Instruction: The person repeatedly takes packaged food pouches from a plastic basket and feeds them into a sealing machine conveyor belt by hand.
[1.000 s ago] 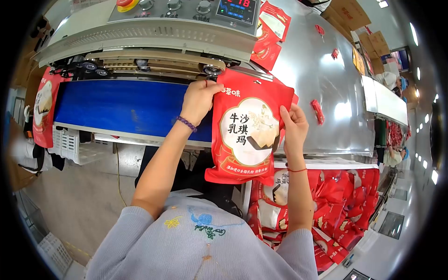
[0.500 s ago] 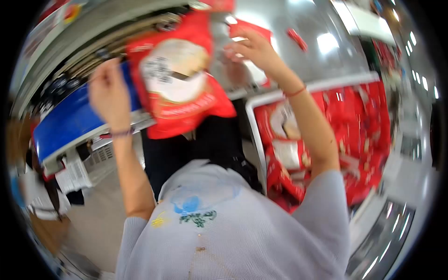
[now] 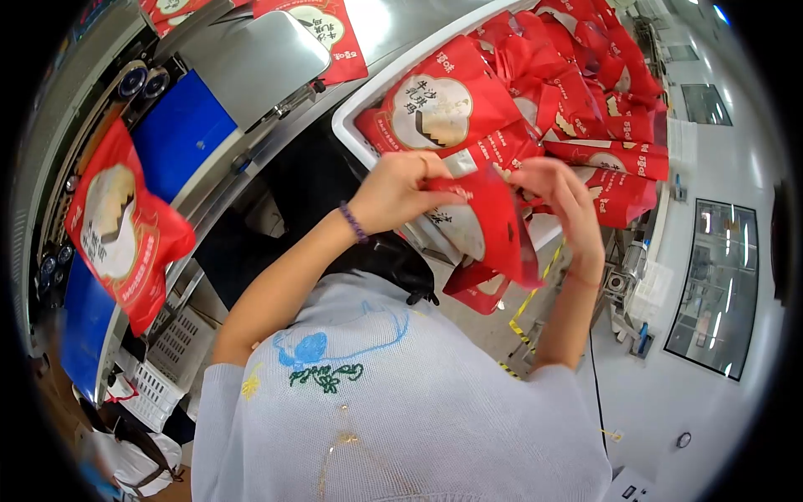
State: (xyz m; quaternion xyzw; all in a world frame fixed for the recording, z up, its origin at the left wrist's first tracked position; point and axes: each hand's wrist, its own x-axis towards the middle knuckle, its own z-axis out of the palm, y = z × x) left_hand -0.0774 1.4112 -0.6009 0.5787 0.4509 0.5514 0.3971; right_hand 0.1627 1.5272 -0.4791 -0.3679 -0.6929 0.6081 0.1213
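Note:
Over the near edge of the crate, my left hand (image 3: 406, 194) is closed on the upper edge of a red printed pouch (image 3: 481, 222), thumb laid along it. My right hand (image 3: 565, 205) has curled fingers at the pouch's other upper edge, where its inner side shows; part of that grip is hidden. Just below hangs a red pouch end (image 3: 485, 293), partly covered. A white crate (image 3: 345, 125) beyond my hands is heaped with red pouches (image 3: 443, 105). To the left, a plump red pouch (image 3: 125, 222) stands at a machine with rollers and a blue belt (image 3: 180, 130).
A metal plate (image 3: 259, 63) sits beside the blue belt. Another red pouch (image 3: 330, 38) lies on the steel table (image 3: 397, 21) behind it. A white plastic basket (image 3: 163, 368) stands low on the left. Yellow-black tape (image 3: 525, 326) marks the floor.
The view has turned right toward the crate. The plump pouch has left the space between my hands and is at the machine; both hands are now at another pouch by the crate.

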